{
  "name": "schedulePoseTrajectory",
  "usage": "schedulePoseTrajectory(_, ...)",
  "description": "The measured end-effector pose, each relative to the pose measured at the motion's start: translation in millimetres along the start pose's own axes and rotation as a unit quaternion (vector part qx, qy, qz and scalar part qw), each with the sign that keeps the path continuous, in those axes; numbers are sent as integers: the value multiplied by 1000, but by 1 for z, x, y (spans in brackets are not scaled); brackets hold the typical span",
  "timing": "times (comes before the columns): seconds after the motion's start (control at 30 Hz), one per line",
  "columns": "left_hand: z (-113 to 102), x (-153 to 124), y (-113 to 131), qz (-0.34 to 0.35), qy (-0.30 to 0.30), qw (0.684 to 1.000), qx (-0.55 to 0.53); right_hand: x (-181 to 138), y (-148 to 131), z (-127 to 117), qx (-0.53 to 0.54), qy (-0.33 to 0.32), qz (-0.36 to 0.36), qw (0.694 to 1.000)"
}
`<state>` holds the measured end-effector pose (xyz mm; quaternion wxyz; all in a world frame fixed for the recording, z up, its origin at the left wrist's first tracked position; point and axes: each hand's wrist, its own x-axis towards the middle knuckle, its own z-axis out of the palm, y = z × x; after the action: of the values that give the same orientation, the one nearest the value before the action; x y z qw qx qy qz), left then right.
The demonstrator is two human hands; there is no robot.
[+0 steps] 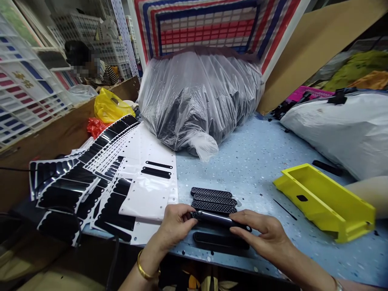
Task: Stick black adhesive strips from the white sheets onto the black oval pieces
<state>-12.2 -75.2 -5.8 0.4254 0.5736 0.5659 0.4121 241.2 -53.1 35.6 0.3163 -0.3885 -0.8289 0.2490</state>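
A glossy black strip-shaped piece with rounded ends [216,218] is held level over the near edge of the table. My left hand [177,223] pinches its left end between thumb and fingers. At its right end, my right hand [257,229] grips it the same way. Just behind lie several black strips with a mesh pattern [214,198], stacked side by side. Nearer to me, another black strip [220,241] rests on the table. To the left, a white backing sheet [145,194] carries a few black stickers [156,172].
Fanned sheets of black stickers [68,184] cover the left side. A large clear bag of black items [200,97] stands at the back before a striped basket [209,24]. A yellow bin [321,198] and a white sack [342,125] are right. A person [91,66] sits far left.
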Motion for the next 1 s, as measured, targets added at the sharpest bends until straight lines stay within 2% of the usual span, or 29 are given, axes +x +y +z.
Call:
schedulePoseTrajectory(0.37,-1,0,2,-8,-1,1000,-15,-5,11,18,-17,40,-22,999)
schedulePoseTrajectory(1.0,-1,-1,2,-13,1,1000,-7,-4,15,21,-69,13,-45,996)
